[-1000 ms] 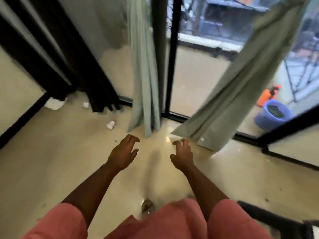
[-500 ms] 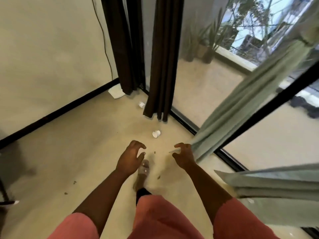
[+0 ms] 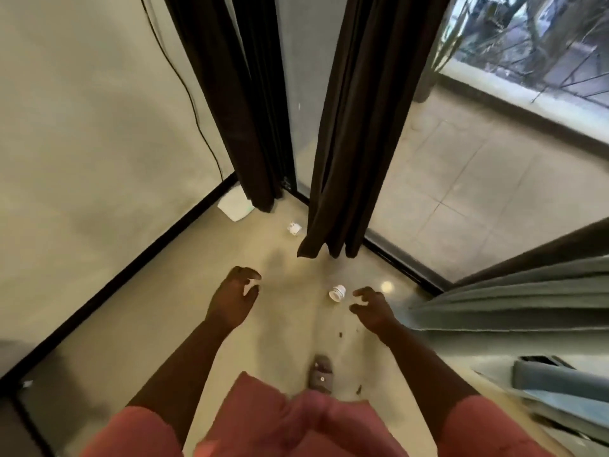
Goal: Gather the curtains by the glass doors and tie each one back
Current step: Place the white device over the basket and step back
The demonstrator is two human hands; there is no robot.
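Note:
A dark brown curtain (image 3: 356,120) hangs in front of the glass door, its hem just above the floor straight ahead. A second dark curtain (image 3: 237,103) hangs in the corner by the wall. A pale green curtain (image 3: 514,301) stretches in from the right edge. My left hand (image 3: 234,301) and my right hand (image 3: 370,306) are held out over the floor with fingers loosely curled, holding nothing. Both are well short of the dark curtains; my right hand is close to the green curtain without touching it.
Two small white cups (image 3: 337,292) (image 3: 294,228) lie on the beige floor. A white sheet (image 3: 236,208) lies in the corner. A black cable (image 3: 184,87) runs down the wall. My sandalled foot (image 3: 321,376) is below. A blue-grey object (image 3: 560,384) sits at the right.
The view swung left, from the green curtains to the dark curtains in the corner, which are now closer. My foot stepped forward. Both hands stayed out in front, holding nothing.

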